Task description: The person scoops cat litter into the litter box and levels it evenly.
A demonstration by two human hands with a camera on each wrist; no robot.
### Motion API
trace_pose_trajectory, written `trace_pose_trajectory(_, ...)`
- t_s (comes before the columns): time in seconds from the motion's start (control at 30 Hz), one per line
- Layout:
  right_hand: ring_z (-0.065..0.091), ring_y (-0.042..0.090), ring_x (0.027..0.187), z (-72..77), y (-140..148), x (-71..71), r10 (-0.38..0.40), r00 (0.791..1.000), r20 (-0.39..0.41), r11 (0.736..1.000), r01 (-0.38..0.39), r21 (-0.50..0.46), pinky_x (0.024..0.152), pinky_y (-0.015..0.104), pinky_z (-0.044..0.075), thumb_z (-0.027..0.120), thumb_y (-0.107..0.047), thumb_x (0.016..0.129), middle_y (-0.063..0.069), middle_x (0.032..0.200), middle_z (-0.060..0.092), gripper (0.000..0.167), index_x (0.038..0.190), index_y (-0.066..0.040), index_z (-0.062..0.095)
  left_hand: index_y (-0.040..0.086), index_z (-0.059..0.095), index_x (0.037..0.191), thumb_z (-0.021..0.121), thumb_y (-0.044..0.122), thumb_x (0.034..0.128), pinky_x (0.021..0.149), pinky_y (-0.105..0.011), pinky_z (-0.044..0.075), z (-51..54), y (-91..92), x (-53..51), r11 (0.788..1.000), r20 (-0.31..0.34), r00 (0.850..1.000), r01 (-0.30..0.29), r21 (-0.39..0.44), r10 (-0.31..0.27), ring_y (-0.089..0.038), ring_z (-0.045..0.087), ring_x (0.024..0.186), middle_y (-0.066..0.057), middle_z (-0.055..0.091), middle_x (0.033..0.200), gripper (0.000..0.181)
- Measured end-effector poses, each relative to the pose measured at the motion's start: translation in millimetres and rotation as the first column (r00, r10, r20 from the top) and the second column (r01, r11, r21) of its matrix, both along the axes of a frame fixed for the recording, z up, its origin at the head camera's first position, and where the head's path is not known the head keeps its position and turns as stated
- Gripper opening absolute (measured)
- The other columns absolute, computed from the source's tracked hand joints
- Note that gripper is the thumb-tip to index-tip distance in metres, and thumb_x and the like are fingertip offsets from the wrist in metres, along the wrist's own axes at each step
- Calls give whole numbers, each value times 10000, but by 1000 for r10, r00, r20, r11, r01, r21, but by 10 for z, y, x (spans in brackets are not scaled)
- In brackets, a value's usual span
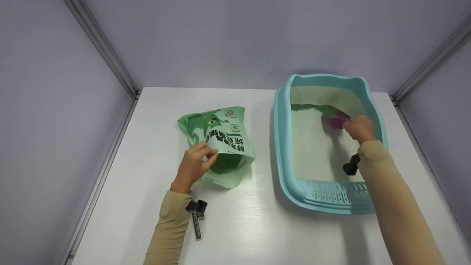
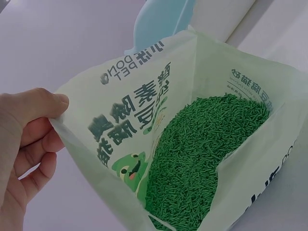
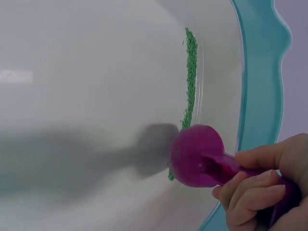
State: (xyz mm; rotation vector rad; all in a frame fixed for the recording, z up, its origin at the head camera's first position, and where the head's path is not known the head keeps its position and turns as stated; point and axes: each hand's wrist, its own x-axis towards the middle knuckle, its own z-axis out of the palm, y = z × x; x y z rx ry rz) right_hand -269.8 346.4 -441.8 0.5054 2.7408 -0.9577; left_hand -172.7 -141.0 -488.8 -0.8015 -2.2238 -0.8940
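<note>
My left hand [image 1: 195,162] pinches the rim of a pale green bag of cat litter [image 1: 228,138] between thumb and fingers. In the left wrist view the bag's mouth gapes, and green litter pellets [image 2: 192,154] lie inside. At the right, my right hand [image 1: 360,129] grips the handle of a purple scoop [image 3: 196,155] over the far part of a light blue litter box [image 1: 285,147]. The scoop's bowl is tipped, its rounded underside towards the right wrist camera. A narrow line of green pellets [image 3: 191,72] lies along the box's far end; the scoop hides part of it.
Both stand on a white table [image 1: 243,224], the bag left of the box. The box has raised walls and a slotted step [image 1: 327,193] at its near end. A dark, ruler-like strip [image 1: 197,226] lies by the left wrist. Grey walls [image 1: 239,44] enclose the table.
</note>
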Motion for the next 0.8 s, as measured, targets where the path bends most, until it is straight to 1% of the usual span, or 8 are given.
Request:
trace_pose_trajectory(0.03, 409, 104, 450, -1, -26, -9, 2, 1000, 0, 1000, -2, -6, 444, 274, 359, 462, -121, 789, -66, 439, 405, 183, 618, -125, 398, 17, 736, 794, 759, -8, 775, 572, -241, 538, 0, 2, -3, 1000, 0, 1000, 1, -1, -1, -158, 627, 649, -76, 585, 709, 39)
trace_pose_trajectory(0.1, 396, 102, 440, -4, -75, -28, 19, 1000, -3, 1000, -19, 8, 436, 272, 344, 465, -117, 789, -71, 424, 395, 247, 554, -146, 395, 15, 736, 795, 758, -10, 774, 570, -239, 537, 2, 7, -8, 1000, -1, 1000, 3, 0, -3, -159, 627, 648, -77, 585, 707, 39)
trace_pose_trajectory(0.2, 392, 96, 430, -3, -153, -47, 36, 999, -14, 999, -36, 11, 430, 262, 348, 477, -105, 786, -78, 410, 389, 301, 503, -167, 394, 11, 736, 795, 757, -15, 772, 567, -237, 535, 2, 12, -9, 1000, -5, 1000, 8, 2, -8, -156, 626, 646, -77, 583, 703, 40)
trace_pose_trajectory(0.37, 410, 82, 421, 0, -313, -67, 64, 998, -12, 998, -64, -3, 440, 248, 375, 511, -114, 795, -86, 397, 411, 323, 489, -163, 419, 8, 735, 792, 758, -26, 764, 567, -235, 536, 0, 8, -3, 1000, -14, 1000, 13, 12, -12, -155, 626, 645, -74, 577, 703, 50)
trace_pose_trajectory(0.53, 423, 79, 414, 1, -521, -53, 136, 990, -37, 987, -132, 89, 438, 233, 378, 515, -146, 811, -85, 398, 398, 327, 511, -151, 386, 12, 736, 796, 756, -27, 768, 569, -244, 531, 1, 11, 2, 1000, -11, 1000, 5, 9, -5, -160, 621, 644, -69, 572, 705, 53)
trace_pose_trajectory(0.6, 432, 72, 413, -2, -606, -49, 158, 987, -43, 983, -153, 105, 433, 220, 383, 530, -161, 821, -84, 408, 400, 310, 543, -140, 394, 21, 737, 802, 760, -20, 769, 571, -245, 530, 2, 12, 7, 1000, -3, 1000, -1, 2, 1, -161, 621, 646, -71, 572, 706, 57)
trace_pose_trajectory(0.7, 442, 64, 409, -24, -714, -41, 186, 981, -61, 979, -179, 102, 423, 206, 384, 550, -169, 837, -75, 424, 417, 293, 570, -104, 447, 32, 739, 806, 764, -3, 775, 570, -254, 535, 6, 12, 17, 1000, 9, 1000, -6, -7, 7, -162, 622, 650, -77, 572, 708, 53)
trace_pose_trajectory(0.8, 448, 67, 421, -56, -805, -26, 211, 974, -82, 972, -200, 124, 420, 201, 378, 562, -178, 843, -58, 457, 440, 258, 622, -55, 511, 27, 739, 806, 763, -4, 775, 566, -272, 546, 5, 12, 17, 1000, 11, 1000, -1, -4, 1, -162, 626, 650, -82, 575, 709, 50)
